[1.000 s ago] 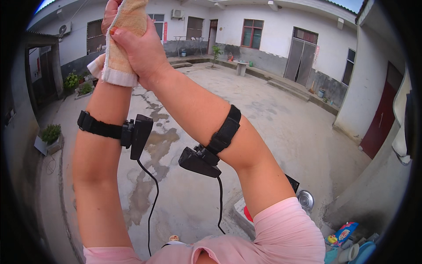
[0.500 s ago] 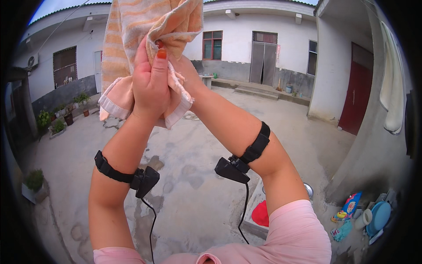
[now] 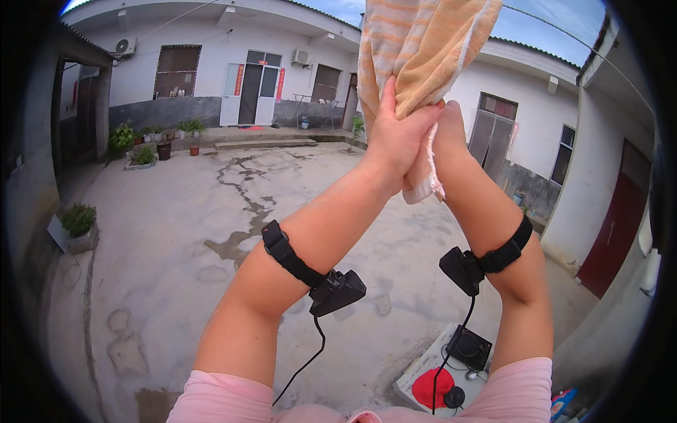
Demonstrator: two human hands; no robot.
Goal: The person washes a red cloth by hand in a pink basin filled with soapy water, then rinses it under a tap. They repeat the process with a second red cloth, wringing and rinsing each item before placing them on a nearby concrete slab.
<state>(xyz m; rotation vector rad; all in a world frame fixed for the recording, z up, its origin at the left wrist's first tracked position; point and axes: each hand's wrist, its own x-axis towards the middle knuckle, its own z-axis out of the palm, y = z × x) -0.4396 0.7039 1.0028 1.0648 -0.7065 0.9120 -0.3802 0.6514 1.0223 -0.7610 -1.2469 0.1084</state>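
An orange-and-white striped towel (image 3: 423, 49) is held up high at the top centre, its upper part cut off by the view's edge. My left hand (image 3: 400, 137) is closed round its gathered lower part, the thumb lying across the cloth. A short pale end of the towel hangs below the grip. My right hand (image 3: 453, 125) is against the same bunch from the right, with its fingers mostly hidden behind the cloth and the left hand. Both arms are raised and stretched forward, each with a black strap and a small corded device on the forearm.
A pale slab (image 3: 412, 384) low on the right bears a red cloth (image 3: 432, 389) and a black device (image 3: 469, 347). Potted plants (image 3: 163, 150) line the far left. A planter (image 3: 81, 229) stands nearer on the left. A thin line (image 3: 550, 28) crosses overhead.
My view has turned left across the courtyard. Hands and towel now appear farther right in the picture. The left hand has turned, and the towel's lower end is gathered more narrowly.
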